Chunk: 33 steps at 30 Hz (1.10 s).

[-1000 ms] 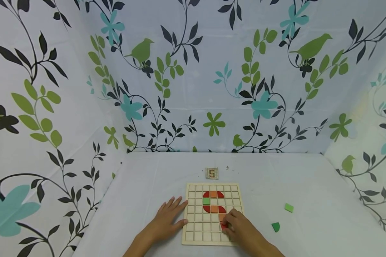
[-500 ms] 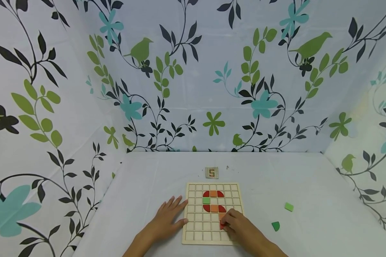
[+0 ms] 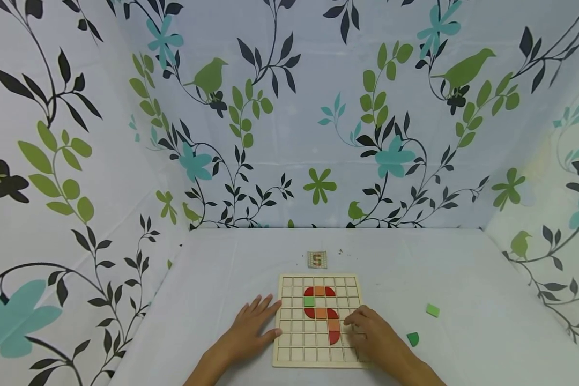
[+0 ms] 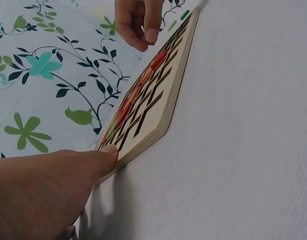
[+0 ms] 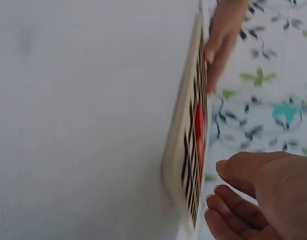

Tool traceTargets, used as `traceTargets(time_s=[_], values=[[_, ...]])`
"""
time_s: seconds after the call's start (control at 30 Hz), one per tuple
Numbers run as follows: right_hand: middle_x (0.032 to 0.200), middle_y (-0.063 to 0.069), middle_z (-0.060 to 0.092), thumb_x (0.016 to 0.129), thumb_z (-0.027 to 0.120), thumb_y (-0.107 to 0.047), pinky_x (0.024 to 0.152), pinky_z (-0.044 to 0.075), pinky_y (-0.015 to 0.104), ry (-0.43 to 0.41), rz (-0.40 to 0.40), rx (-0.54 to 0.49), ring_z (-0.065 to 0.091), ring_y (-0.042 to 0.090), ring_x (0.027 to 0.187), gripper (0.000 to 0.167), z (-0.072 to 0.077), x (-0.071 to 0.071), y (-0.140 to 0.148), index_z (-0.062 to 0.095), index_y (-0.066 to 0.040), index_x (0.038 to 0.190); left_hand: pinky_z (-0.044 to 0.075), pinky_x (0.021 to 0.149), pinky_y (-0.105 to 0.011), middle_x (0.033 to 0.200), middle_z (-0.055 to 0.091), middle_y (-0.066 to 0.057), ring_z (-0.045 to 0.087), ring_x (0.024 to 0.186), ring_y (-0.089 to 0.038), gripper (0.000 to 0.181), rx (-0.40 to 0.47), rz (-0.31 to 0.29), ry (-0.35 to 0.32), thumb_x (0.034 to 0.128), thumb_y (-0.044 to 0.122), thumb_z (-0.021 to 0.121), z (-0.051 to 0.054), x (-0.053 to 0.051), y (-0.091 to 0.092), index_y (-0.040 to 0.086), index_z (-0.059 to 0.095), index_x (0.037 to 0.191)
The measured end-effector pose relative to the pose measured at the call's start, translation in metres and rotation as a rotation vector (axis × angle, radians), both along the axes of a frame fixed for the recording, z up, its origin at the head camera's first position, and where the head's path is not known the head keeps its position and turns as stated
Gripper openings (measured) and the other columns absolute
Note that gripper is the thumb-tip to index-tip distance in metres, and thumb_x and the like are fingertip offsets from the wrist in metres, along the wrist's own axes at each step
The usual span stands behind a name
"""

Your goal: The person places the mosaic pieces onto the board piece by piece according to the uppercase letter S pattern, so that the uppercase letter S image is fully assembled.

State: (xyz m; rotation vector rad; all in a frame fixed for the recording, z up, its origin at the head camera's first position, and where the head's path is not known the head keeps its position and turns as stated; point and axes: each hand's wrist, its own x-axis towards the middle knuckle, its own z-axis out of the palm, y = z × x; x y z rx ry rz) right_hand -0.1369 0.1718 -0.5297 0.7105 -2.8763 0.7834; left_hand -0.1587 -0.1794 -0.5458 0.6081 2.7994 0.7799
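A wooden grid board [image 3: 291,341] lies on the white table, with red, orange and light green tiles set in a curving row of its cells. Lowest in that row is a red rounded tile [image 3: 334,337], just under an orange square tile [image 3: 334,325]. My left hand [image 3: 252,328] rests with spread fingers against the board's left edge; in the left wrist view its thumb [image 4: 109,152] touches the rim. Over the board's right side hovers my right hand [image 3: 378,339], fingers loosely bent. The right wrist view shows nothing between its thumb and fingers.
A small card [image 3: 317,260] printed with a coloured S pattern lies behind the board. To the right are a loose light green square tile [image 3: 432,310] and a dark green rounded tile [image 3: 413,339]. Patterned cloth [image 3: 289,123] hangs around the table.
My right hand has let go of the red rounded tile, which now lies in its cell, and has moved right, away from it. The left hand has stayed in place.
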Motion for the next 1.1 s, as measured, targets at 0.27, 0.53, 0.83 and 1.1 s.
traceTargets(time_s=[0.27,0.53,0.83,1.1], values=[[0.123,0.016,0.065,0.096,0.076,-0.006,0.095,0.060,0.050,-0.072,-0.336,-0.174,0.067,0.034,0.113,0.031,0.005,-0.022,0.094,0.068,-0.001,0.126,0.014,0.125,-0.073,0.172,0.031,-0.016,0.020,0.160,-0.047,0.071,0.021,-0.010,-0.009,0.1042,0.054,0.060,0.003,0.001,0.000,0.018,0.042,0.163],[0.134,0.036,0.054,0.100,0.072,-0.017,0.098,0.052,0.066,-0.168,-0.477,-0.136,0.057,0.052,0.122,0.050,-0.003,-0.023,0.153,0.056,0.009,0.139,0.013,0.126,-0.071,0.173,0.029,-0.013,0.019,0.161,-0.045,0.070,0.012,-0.007,-0.016,0.1046,0.055,0.059,-0.001,0.000,-0.001,0.020,0.042,0.163],[0.138,0.041,0.050,0.100,0.070,-0.021,0.105,0.042,0.074,-0.262,-0.488,-0.087,0.049,0.059,0.128,0.056,-0.007,-0.022,0.163,0.052,0.012,0.142,0.013,0.126,-0.071,0.172,0.031,-0.015,0.020,0.160,-0.045,0.070,0.020,-0.006,0.001,0.1046,0.054,0.059,-0.003,0.002,0.001,0.019,0.043,0.163],[0.131,0.033,0.056,0.102,0.069,-0.015,0.102,0.049,0.065,-0.241,-0.470,-0.113,0.059,0.048,0.120,0.045,-0.008,-0.020,0.159,0.057,0.011,0.137,0.014,0.127,-0.070,0.172,0.031,-0.014,0.020,0.161,-0.044,0.070,-0.008,0.003,0.004,0.1043,0.054,0.060,-0.004,0.000,0.000,0.020,0.043,0.163]])
